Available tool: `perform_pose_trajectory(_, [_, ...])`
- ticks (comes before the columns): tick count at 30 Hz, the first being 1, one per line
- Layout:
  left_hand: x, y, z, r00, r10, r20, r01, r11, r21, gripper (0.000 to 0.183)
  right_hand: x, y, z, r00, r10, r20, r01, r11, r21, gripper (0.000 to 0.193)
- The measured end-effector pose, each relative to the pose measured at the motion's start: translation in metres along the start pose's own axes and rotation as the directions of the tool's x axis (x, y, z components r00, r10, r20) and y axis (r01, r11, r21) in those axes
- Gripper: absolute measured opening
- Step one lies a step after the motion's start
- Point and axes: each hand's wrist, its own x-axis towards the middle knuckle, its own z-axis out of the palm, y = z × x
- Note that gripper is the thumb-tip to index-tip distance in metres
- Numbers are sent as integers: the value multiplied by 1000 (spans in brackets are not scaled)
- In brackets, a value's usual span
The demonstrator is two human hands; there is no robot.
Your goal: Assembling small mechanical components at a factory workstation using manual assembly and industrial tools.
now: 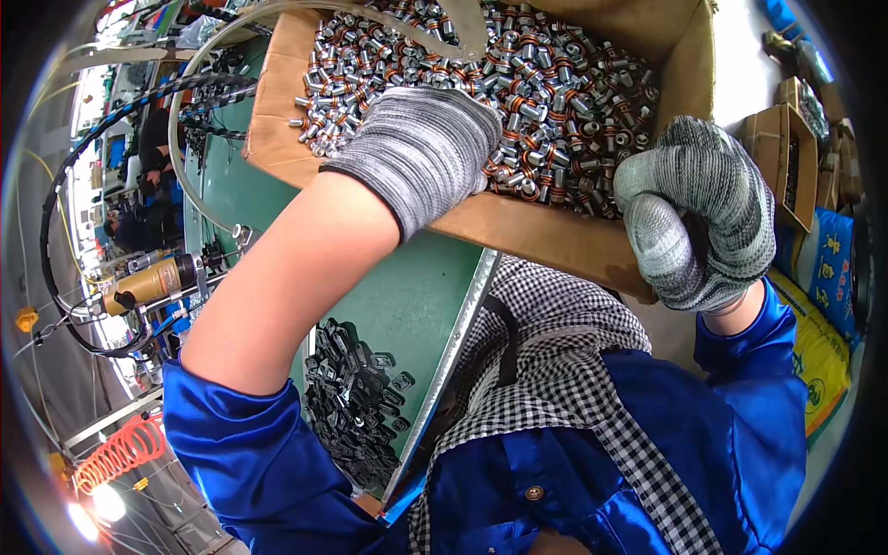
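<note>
A cardboard box (546, 231) stands tilted in front of me, filled with small silver metal fittings (536, 79) that carry orange rings. My left hand (439, 139), in a grey striped knit glove, reaches over the near wall into the fittings. Its fingers are hidden, so what they hold does not show. At the box's near right corner, my right hand (698, 213), gloved the same way, has its fingers curled and its thumb pressed toward them, gripping the cardboard edge.
Under the box lies a green tabletop (425, 287) with a metal edge. A pile of small black parts (356, 407) rests on it. A clear hose (185, 139) arches at the left, near a yellow cylinder tool (148, 285). Cartons (782, 153) and sacks (814, 342) stand at right.
</note>
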Motion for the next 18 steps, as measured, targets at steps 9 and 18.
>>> perform_pose_trajectory(9, [0, 9, -2, 1000, -19, 24, 17, 996, 93, 26, -3, -1, 2, 1000, -18, -6, 17, 997, -71, 19])
perform_pose_trajectory(18, [3, 4, 2, 1000, 6, 10, -7, 998, 70, 29, -3, -2, 4, 1000, -15, -8, 15, 999, -43, 18])
